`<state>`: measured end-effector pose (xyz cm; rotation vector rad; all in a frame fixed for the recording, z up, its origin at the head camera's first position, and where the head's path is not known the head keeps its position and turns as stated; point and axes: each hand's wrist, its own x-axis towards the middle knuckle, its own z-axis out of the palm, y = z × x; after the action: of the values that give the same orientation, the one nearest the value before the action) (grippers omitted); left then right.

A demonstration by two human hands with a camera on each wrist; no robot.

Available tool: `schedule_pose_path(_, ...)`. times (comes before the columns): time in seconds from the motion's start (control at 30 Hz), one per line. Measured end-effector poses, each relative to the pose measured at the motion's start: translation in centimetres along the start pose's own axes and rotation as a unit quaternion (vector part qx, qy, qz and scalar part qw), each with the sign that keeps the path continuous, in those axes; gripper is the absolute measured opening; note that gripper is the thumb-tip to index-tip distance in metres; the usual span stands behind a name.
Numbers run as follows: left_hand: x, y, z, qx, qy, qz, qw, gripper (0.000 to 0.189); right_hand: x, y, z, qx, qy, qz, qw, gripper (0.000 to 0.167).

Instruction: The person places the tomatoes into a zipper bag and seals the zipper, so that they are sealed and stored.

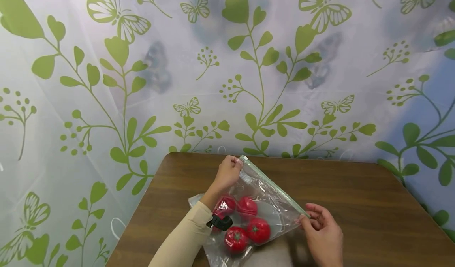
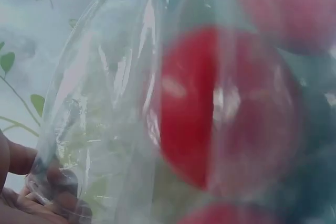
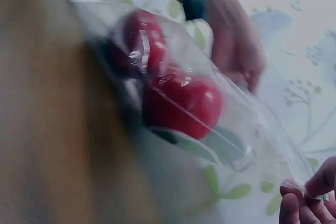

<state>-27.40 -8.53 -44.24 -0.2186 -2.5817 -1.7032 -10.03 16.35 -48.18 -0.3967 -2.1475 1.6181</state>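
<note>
A clear zip bag (image 1: 281, 204) with a green closure strip (image 1: 273, 185) holds several red tomatoes (image 1: 258, 230). At the strip's upper end, my left hand (image 1: 227, 171) pinches the corner between thumb and fingers. My right hand (image 1: 324, 233) grips the lower right end of the strip. Between the hands the strip runs straight and slanted, its two edges lying together. Up close in the left wrist view, one tomato (image 2: 184, 108) shows through the creased plastic. The right wrist view shows tomatoes (image 3: 184, 100) bunched in the bag, away from the pinching fingers (image 3: 320, 179).
Under the bag is a brown wooden table (image 1: 373, 196). A patterned curtain (image 1: 199, 81) with green leaves and butterflies hangs right behind its far edge. A black device (image 1: 221, 222) is strapped at the left wrist, overlapping the tomatoes in the head view.
</note>
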Motion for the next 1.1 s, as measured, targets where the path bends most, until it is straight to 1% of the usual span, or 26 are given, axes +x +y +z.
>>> schedule_pose_path(0.07, -0.3, 0.3, 0.1, -0.013, 0.006, 0.004, 0.9999, 0.016, 0.9, -0.3, -0.6, -0.013, 0.011, -0.004, 0.9999, 0.032)
schedule_pose_path(0.17, -0.5, 0.6, 0.3, -0.031, 0.014, 0.01, 0.9994, 0.017, 2.0, -0.3, -1.3, -0.052, 0.012, -0.009, 0.9985, 0.028)
schedule_pose_path(0.23, -0.6, 0.7, 0.4, -0.041, 0.02, 0.011, 0.9989, 0.018, 2.6, -0.1, -1.7, -0.083, 0.002, -0.013, 0.9964, 0.027)
schedule_pose_path(0.4, -0.6, 0.7, 0.4, -0.065, 0.029, 0.01, 0.9974, 0.027, 3.9, -0.1, -2.6, -0.138, -0.047, -0.024, 0.989, 0.025)
schedule_pose_path(0.43, -0.7, 0.7, 0.4, -0.069, 0.031, 0.012, 0.9971, 0.028, 4.1, -0.1, -2.7, -0.152, -0.053, -0.028, 0.9866, 0.024)
schedule_pose_path(0.53, -0.7, 0.4, 0.6, -0.067, 0.037, 0.028, 0.9967, 0.027, 4.5, -0.7, -2.3, -0.182, -0.048, -0.053, 0.9808, 0.021)
schedule_pose_path(0.63, -0.7, 0.2, 0.8, -0.058, 0.047, 0.048, 0.996, 0.023, 4.8, -1.8, -1.0, -0.193, -0.027, -0.089, 0.9768, 0.019)
schedule_pose_path(0.7, -0.7, 0.1, 0.9, -0.054, 0.053, 0.056, 0.9955, 0.021, 4.9, -2.8, 0.2, -0.19, -0.022, -0.118, 0.9745, 0.017)
schedule_pose_path(0.83, -0.7, -0.1, 1.0, -0.056, 0.061, 0.072, 0.994, 0.018, 5.4, -4.5, 2.4, -0.191, -0.02, -0.187, 0.9634, 0.017)
schedule_pose_path(0.9, -0.8, -0.2, 1.2, -0.055, 0.064, 0.081, 0.9931, 0.017, 5.7, -5.3, 3.5, -0.184, -0.029, -0.211, 0.9595, 0.017)
schedule_pose_path(0.97, -0.8, -0.3, 1.2, -0.054, 0.07, 0.093, 0.9917, 0.016, 6.2, -6.1, 4.7, -0.172, -0.047, -0.229, 0.957, 0.018)
schedule_pose_path(1.1, -0.9, -0.3, 1.2, -0.045, 0.081, 0.116, 0.9889, 0.015, 7.4, -7.5, 7.2, -0.147, -0.088, -0.238, 0.9561, 0.018)
